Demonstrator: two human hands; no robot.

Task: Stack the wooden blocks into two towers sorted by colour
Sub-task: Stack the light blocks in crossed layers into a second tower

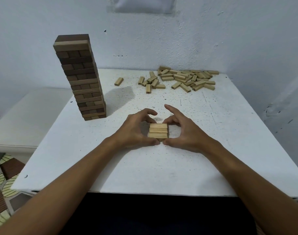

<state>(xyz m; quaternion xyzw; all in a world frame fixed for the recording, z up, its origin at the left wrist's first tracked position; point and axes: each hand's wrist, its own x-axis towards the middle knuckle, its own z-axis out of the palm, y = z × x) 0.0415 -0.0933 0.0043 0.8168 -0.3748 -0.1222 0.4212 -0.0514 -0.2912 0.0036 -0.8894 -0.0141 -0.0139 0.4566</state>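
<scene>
A tall tower of dark brown blocks (82, 77) stands at the left of the white table (178, 167), leaning slightly. A short stack of light blocks (158, 131), three side by side on top, sits in the middle. My left hand (136, 131) curls round its left side and my right hand (183, 131) round its right side; both thumbs meet at the near edge and the fingers touch the far side. A loose pile of light blocks (183, 78) lies at the back right.
One light block (119, 81) lies apart between the tower and the pile. The wall stands directly behind the table. A lower white surface (26, 119) sits to the left, and patterned floor (2, 187) shows beyond the table's front-left corner.
</scene>
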